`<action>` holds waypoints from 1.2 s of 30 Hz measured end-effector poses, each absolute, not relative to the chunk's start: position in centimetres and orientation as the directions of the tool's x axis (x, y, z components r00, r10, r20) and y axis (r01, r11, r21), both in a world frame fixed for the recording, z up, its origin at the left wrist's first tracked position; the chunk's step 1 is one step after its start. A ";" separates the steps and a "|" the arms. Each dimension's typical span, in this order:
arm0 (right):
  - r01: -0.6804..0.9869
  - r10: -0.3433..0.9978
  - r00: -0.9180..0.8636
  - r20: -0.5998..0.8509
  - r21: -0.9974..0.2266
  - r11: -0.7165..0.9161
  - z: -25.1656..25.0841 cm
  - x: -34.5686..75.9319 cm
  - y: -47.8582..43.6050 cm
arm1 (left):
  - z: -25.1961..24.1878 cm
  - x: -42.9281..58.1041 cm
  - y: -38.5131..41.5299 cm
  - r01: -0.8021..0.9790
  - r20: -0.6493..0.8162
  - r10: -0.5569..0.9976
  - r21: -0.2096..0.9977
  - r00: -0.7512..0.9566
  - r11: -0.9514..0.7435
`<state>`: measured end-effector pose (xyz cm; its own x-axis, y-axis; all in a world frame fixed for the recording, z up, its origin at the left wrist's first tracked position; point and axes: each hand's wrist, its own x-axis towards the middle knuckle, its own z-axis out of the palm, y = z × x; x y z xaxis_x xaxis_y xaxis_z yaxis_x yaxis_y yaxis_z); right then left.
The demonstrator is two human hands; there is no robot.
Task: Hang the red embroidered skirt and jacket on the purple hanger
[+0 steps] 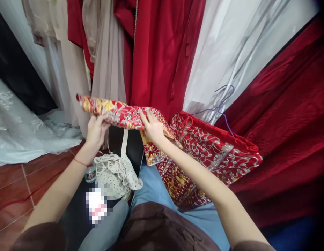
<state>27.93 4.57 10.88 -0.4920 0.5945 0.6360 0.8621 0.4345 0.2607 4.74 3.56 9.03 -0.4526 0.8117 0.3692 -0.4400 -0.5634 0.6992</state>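
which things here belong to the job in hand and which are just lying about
Likely the job:
embroidered red cloth, left hand and right hand on it
silver-patterned red garment over the right leg
purple hanger at its edge, probably

Seemingly just about:
dotted ruffled cloth
bottle
hanging garments

Looking like a dress shop or garment storeroom. Showing long red garments (162, 52), white garments (214, 38) and beige garments (108, 69) hanging side by side, along with a purple hanger (219, 108) and red floor tiles (10, 181).
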 end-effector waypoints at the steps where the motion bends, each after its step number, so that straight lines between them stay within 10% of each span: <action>1: 0.839 0.575 -0.530 0.623 0.284 0.464 8.7 27.7 4.0 | 6.1 4.3 2.9 -0.495 0.268 0.840 0.707 -0.472 -0.504; 7: 0.850 0.590 -0.513 0.623 0.276 0.448 3.9 28.8 3.9 | -2.8 5.6 3.8 -0.773 -0.175 0.964 0.633 -0.198 -0.044; 15: 0.885 0.712 -0.466 0.526 0.251 0.393 12.0 30.0 8.8 | 8.0 4.8 6.3 -0.640 0.075 0.973 0.741 -0.220 -0.202; 22: 0.774 0.439 -0.613 0.657 0.389 0.499 13.6 26.9 11.5 | 6.5 1.7 6.4 -0.568 0.259 0.881 0.685 -0.396 -0.456; 30: 0.712 0.547 -0.701 0.458 0.410 0.570 7.1 26.3 6.9 | -6.7 3.3 4.7 -0.701 -0.244 0.939 0.713 -0.244 0.002; 36: 0.698 0.533 -0.711 0.457 0.376 0.609 7.6 27.6 6.3 | -11.2 -0.7 1.8 -0.055 -0.150 0.986 0.988 -0.072 0.146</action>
